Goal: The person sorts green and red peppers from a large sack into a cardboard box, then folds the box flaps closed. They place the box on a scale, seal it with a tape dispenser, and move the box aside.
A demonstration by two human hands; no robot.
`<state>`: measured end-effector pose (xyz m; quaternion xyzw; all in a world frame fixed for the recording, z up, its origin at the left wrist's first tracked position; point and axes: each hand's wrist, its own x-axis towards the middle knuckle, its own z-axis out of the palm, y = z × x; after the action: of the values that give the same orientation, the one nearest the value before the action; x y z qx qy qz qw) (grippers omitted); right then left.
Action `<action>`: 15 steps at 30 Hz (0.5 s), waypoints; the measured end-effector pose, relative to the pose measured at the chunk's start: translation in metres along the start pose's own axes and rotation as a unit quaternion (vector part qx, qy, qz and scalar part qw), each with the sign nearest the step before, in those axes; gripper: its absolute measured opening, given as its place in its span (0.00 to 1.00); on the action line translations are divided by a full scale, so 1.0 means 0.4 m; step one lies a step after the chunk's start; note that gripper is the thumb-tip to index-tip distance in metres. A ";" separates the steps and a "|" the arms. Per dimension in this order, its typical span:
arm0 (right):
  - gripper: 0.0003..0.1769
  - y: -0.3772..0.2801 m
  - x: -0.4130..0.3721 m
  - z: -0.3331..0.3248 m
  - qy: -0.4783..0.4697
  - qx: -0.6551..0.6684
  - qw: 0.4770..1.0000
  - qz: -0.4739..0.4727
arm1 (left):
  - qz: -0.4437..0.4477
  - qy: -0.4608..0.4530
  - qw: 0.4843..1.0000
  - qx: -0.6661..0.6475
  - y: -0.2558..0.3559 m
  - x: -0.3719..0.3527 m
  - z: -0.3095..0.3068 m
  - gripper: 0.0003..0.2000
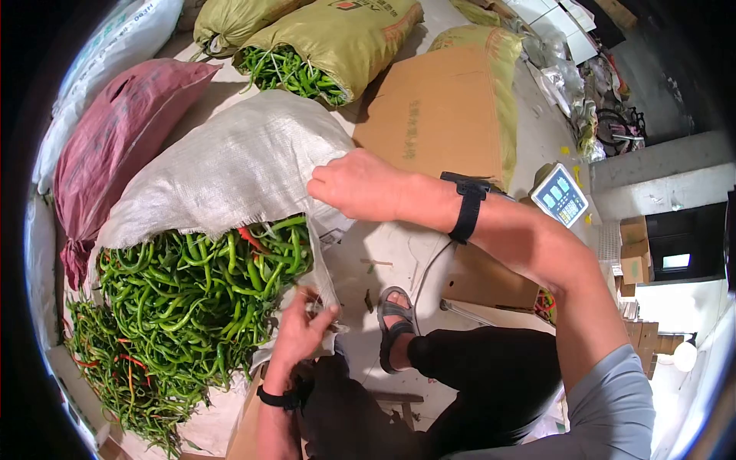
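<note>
A white woven sack (230, 165) lies on its side, and a heap of long green chillies (184, 295) with a few red ones spills out of its mouth. My right hand (356, 184) is closed on the sack's upper mouth edge, arm reaching across from the right. My left hand (303, 330) pinches the sack's lower mouth edge beside the chillies. Both wrists wear black bands.
A pink sack (107, 138) lies at the left, a yellow-green sack (337, 42) of green chillies at the back, a flat cardboard sheet (441, 115) behind my right arm. A digital scale (561, 195) sits at the right. My sandalled foot (395, 318) rests on the floor.
</note>
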<state>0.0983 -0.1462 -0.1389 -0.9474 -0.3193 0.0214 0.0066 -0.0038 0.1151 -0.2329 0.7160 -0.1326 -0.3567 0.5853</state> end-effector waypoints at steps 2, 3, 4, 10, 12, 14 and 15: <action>0.06 0.016 -0.034 0.005 0.033 0.026 0.998 0.036 | -0.003 0.120 0.993 0.007 0.020 0.056 0.005 0.25; 0.05 0.022 -0.053 0.006 0.065 0.053 0.994 0.070 | 0.013 0.173 0.984 0.042 0.038 0.091 -0.002 0.27; 0.05 0.026 -0.072 0.007 0.066 0.053 0.994 0.072 | 0.051 0.196 0.976 0.081 0.018 0.141 -0.007 0.28; 0.05 0.034 -0.152 -0.007 0.124 0.143 0.963 0.194 | -0.032 0.167 0.986 0.007 0.038 0.343 0.029 0.15; 0.04 0.041 -0.164 0.005 0.123 0.147 0.965 0.180 | -0.038 0.166 0.984 -0.056 0.035 0.366 0.055 0.16; 0.04 0.051 -0.167 0.037 0.131 0.151 0.963 0.180 | -0.054 0.172 0.966 -0.187 0.004 0.391 0.081 0.16; 0.04 0.055 -0.158 0.049 0.138 0.155 0.963 0.172 | -0.054 0.172 0.966 -0.187 0.007 0.389 0.086 0.16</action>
<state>0.0602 -0.2019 -0.1565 -0.9693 -0.1401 -0.0597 0.1931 0.0846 -0.0059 -0.2877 0.6507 0.0779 -0.2779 0.7024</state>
